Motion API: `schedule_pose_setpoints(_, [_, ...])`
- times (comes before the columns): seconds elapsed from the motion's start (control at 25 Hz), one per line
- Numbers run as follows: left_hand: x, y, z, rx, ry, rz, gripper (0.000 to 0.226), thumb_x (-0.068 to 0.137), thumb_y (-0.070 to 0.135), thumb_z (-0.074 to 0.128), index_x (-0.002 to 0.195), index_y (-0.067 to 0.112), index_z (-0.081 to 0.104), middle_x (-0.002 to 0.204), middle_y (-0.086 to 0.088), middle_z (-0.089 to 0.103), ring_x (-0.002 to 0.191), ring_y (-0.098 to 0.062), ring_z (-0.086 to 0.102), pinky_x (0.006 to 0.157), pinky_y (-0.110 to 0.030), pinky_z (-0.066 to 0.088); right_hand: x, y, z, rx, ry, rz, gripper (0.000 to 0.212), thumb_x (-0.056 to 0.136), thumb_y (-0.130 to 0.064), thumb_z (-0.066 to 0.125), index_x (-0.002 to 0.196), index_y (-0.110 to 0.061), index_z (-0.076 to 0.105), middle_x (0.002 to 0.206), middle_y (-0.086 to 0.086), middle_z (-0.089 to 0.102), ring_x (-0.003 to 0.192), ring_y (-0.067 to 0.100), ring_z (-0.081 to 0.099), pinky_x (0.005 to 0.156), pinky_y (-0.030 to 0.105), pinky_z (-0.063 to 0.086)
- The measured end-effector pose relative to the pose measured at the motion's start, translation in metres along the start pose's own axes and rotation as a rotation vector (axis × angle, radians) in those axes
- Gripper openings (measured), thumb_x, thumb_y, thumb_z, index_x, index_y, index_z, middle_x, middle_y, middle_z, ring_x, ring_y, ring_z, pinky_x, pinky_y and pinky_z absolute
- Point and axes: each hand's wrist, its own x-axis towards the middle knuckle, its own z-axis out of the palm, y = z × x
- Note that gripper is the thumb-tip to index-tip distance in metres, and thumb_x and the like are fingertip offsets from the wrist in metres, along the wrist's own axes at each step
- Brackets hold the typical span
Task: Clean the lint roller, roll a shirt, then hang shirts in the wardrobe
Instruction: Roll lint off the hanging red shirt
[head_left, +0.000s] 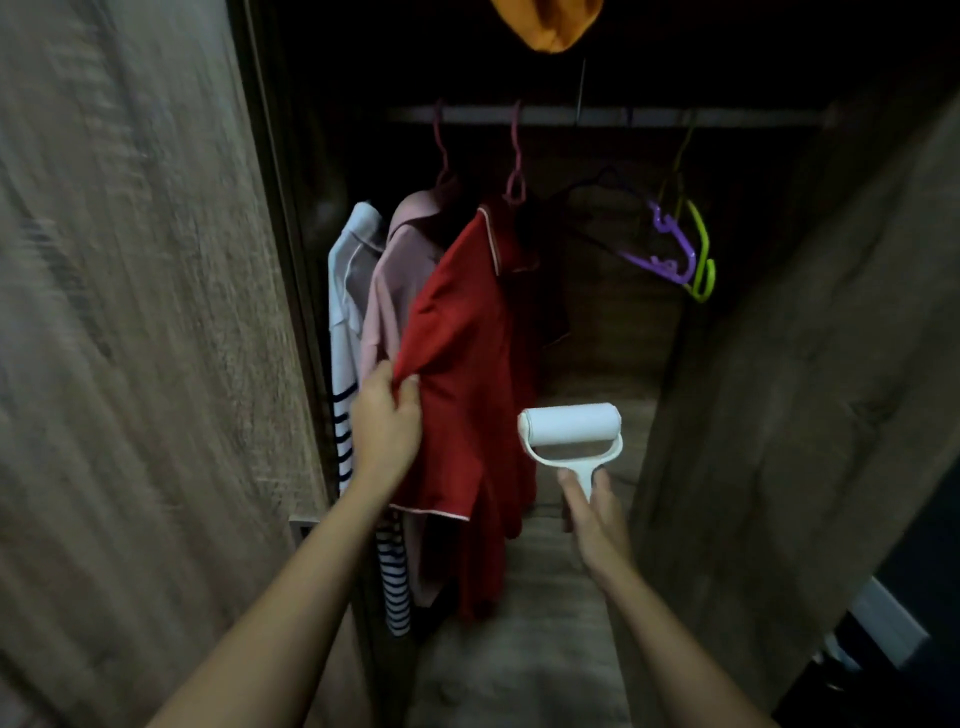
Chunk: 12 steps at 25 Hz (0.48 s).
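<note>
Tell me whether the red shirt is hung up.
Hanging: the red collared shirt is on a pink plastic hanger hooked over the wardrobe rail.

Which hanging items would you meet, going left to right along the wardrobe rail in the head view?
white striped shirt → pink shirt → red shirt → purple hanger → green hanger

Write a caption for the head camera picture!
Left hand pinches a hanging red shirt while right hand holds a lint roller inside the wardrobe.

Dim wood-grain wardrobe (597, 332), door (130, 312) open at left, pale rail (649, 115) across top, dark interior
</note>
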Motion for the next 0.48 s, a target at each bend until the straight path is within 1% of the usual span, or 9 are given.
schedule_pose_setpoints(0.04, [0.005,-0.001,-0.01,0.064,0.069,0.051,0.015,0.09,0.011,0.053,0.096,-0.002,0.06,0.087,-0.023,0.066,0.078,-0.031,0.06,0.066,-0.033,0.034,0.001,-0.001,0.001,-0.003,-0.033,-0.025,0.022,0.077,-0.048,0.049,0.085,-0.028,0.043,0.074,-0.004,0.052,0.066,0.014,0.051,0.064,0.032,0.042])
schedule_pose_setpoints(0.12, [0.015,-0.006,-0.032,0.215,0.125,0.152,0.019,0.093,0.019,0.052,0.095,0.001,0.057,0.082,-0.023,0.066,0.075,-0.038,0.063,0.063,-0.038,0.041,0.002,-0.005,0.012,0.008,-0.073,-0.043,0.023,0.082,-0.043,0.049,0.091,-0.024,0.038,0.079,0.0,0.051,0.065,0.012,0.052,0.06,0.03,0.043])
schedule_pose_setpoints(0.2, [0.021,-0.014,-0.049,0.36,0.147,0.271,0.027,0.094,0.031,0.05,0.095,0.005,0.059,0.075,-0.02,0.068,0.068,-0.038,0.065,0.058,-0.04,0.046,0.001,-0.007,0.033,0.015,-0.118,-0.05,0.014,0.091,-0.035,0.048,0.087,-0.026,0.038,0.072,0.001,0.052,0.052,0.006,0.051,0.053,0.027,0.043])
schedule_pose_setpoints(0.24, [0.022,-0.018,-0.056,0.426,0.174,0.339,0.03,0.094,0.033,0.048,0.092,0.007,0.061,0.072,-0.018,0.068,0.064,-0.036,0.065,0.054,-0.04,0.046,-0.001,-0.005,0.045,0.001,-0.147,-0.044,0.014,0.093,-0.035,0.046,0.085,-0.026,0.039,0.068,0.0,0.052,0.045,0.003,0.049,0.051,0.027,0.044])
schedule_pose_setpoints(0.28, [0.024,-0.021,-0.061,0.483,0.201,0.405,0.03,0.094,0.033,0.048,0.09,0.008,0.063,0.068,-0.016,0.067,0.06,-0.034,0.065,0.05,-0.038,0.045,-0.002,-0.001,0.056,-0.04,-0.171,-0.03,0.016,0.092,-0.04,0.043,0.086,-0.025,0.041,0.064,-0.003,0.053,0.042,0.002,0.05,0.051,0.029,0.046])
schedule_pose_setpoints(0.32, [0.027,-0.023,-0.064,0.531,0.234,0.468,0.029,0.094,0.031,0.049,0.086,0.008,0.064,0.065,-0.014,0.066,0.056,-0.033,0.064,0.046,-0.036,0.043,-0.003,0.001,0.066,-0.089,-0.189,-0.019,0.023,0.091,-0.047,0.039,0.088,-0.025,0.045,0.062,-0.004,0.054,0.042,0.004,0.052,0.054,0.033,0.049])
schedule_pose_setpoints(0.4, [0.039,-0.028,-0.069,0.597,0.277,0.542,0.029,0.095,0.029,0.049,0.08,0.009,0.063,0.06,-0.013,0.063,0.051,-0.031,0.061,0.042,-0.035,0.041,0.005,-0.016,0.084,-0.18,-0.223,-0.019,0.032,0.093,-0.049,0.033,0.092,-0.022,0.051,0.064,0.0,0.058,0.055,0.018,0.062,0.061,0.038,0.049])
schedule_pose_setpoints(0.44, [0.046,-0.031,-0.071,0.621,0.289,0.565,0.032,0.096,0.03,0.047,0.076,0.009,0.062,0.058,-0.013,0.061,0.049,-0.031,0.06,0.041,-0.035,0.04,0.015,-0.033,0.092,-0.198,-0.213,-0.051,0.031,0.094,-0.047,0.033,0.091,-0.022,0.051,0.067,0.004,0.06,0.064,0.027,0.064,0.062,0.037,0.046])
schedule_pose_setpoints(0.48, [0.052,-0.034,-0.072,0.655,0.303,0.591,0.036,0.097,0.03,0.046,0.072,0.009,0.059,0.056,-0.013,0.059,0.048,-0.032,0.059,0.04,-0.036,0.039,0.027,-0.054,0.099,-0.184,-0.188,-0.09,0.029,0.095,-0.044,0.035,0.09,-0.02,0.051,0.067,0.006,0.059,0.069,0.032,0.062,0.06,0.035,0.04])
